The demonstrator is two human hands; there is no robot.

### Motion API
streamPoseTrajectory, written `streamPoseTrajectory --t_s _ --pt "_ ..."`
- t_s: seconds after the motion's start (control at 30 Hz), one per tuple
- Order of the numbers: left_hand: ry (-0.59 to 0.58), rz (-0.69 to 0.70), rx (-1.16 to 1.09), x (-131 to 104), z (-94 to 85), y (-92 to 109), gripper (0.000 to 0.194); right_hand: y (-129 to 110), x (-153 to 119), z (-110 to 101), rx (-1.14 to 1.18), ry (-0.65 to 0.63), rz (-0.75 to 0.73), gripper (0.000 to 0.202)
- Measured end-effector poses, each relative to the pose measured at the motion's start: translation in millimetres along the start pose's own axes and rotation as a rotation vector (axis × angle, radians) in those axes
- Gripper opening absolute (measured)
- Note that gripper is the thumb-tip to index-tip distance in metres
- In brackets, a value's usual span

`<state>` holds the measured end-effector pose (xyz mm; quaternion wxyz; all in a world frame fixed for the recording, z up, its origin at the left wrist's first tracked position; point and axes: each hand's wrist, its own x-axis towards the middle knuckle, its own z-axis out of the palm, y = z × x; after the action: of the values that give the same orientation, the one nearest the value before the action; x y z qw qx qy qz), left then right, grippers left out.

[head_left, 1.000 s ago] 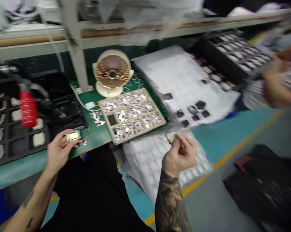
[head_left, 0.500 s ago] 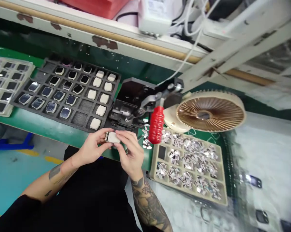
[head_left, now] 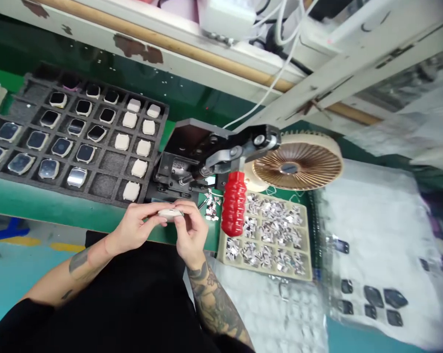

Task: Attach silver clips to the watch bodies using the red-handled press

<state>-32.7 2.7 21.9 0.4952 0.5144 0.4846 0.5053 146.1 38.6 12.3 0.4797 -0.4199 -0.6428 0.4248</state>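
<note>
Between my two hands is a cream smartwatch case point(head_left: 169, 214), tilted so that mainly its edge faces me. My left hand point(head_left: 139, 226) pinches its left end, and my right hand point(head_left: 192, 230) grips its right end with thumb and fingers. Both hands are near the front edge of the green bench, just before a black press point(head_left: 194, 157) with a red ridged handle point(head_left: 234, 203). To the left lies a dark foam tray point(head_left: 109, 189). Several watch cases with dark screens and several plain cream ones sit in its compartments.
A beige fan point(head_left: 298, 164) stands behind the handle. On the right, a divided tray point(head_left: 309, 245) holds many small silvery pieces, with more loose pieces point(head_left: 211, 208) beside the press. Plastic sheeting point(head_left: 383, 235) with dark parts lies farther right. A shelf edge point(head_left: 192, 59) runs along the back.
The watch case has been turned from showing its flat pale face to showing its edge. Both hands keep hold of it. My view has shifted to the right.
</note>
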Motion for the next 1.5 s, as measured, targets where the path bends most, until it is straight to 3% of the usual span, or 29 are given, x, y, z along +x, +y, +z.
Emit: streamPoseTrajectory --t_s 0.1,0.17,0.3,0.43,0.5,0.57,0.63,0.7,0.77,0.83,0.97,1.1,1.27,1.4,1.5 --pt "0.031 0.131 0.098 -2 3.3 -3 0.028 -7 -2 -4 -0.061 -0.007 -0.015 0.013" --pt "0.055 0.133 0.103 -6 5.7 -5 0.032 -10 -1 -13 -0.149 -0.011 -0.062 0.013" --pt "0.068 -0.037 -0.095 -14 11.1 -7 0.043 -12 19 -47 -0.288 0.227 -0.204 0.043" --pt "-0.030 -0.196 -0.290 -22 14.5 -7 0.050 -29 66 -69 -0.359 0.054 -0.249 0.071" --pt "-0.048 -0.235 -0.276 -25 14.4 -5 0.046 -55 91 -64 -0.367 0.076 -0.429 0.075" --pt "-0.025 -0.229 -0.211 -27 12.8 -4 0.037 -87 110 -52 -0.329 0.242 -0.578 0.075" --pt "0.012 -0.186 -0.131 -28 8.9 -1 0.032 -116 119 -37 -0.274 0.401 -0.612 0.066" --pt "0.051 -0.098 0.003 -28 1.7 2 0.028 -126 113 -26 -0.225 0.506 -0.630 0.054" --pt "0.117 0.054 0.216 -29 -9.4 5 0.029 -113 94 -21 -0.195 0.532 -0.712 0.047" --pt "0.181 0.205 0.435 -29 -22.8 7 0.033 -80 66 -21 -0.199 0.475 -0.763 0.033" --pt "0.178 0.322 0.649 -25 -44.6 6 0.036 -6 21 -20 -0.427 0.017 -0.444 0.037" --pt "0.112 0.370 0.682 -10 -48.5 4 0.037 36 30 -7 -0.695 -0.191 -0.289 0.051" --pt "0.039 0.411 0.791 2 -41.3 7 0.044 43 54 2 -0.678 -0.225 -0.169 0.042" --pt "0.055 0.426 1.030 8 -26.5 3 0.040 22 30 -10 -0.452 -0.136 -0.132 0.043" --pt "0.038 0.348 1.162 27 -6.9 -1 0.033 7 4 -23 -0.395 -0.099 -0.130 0.047"
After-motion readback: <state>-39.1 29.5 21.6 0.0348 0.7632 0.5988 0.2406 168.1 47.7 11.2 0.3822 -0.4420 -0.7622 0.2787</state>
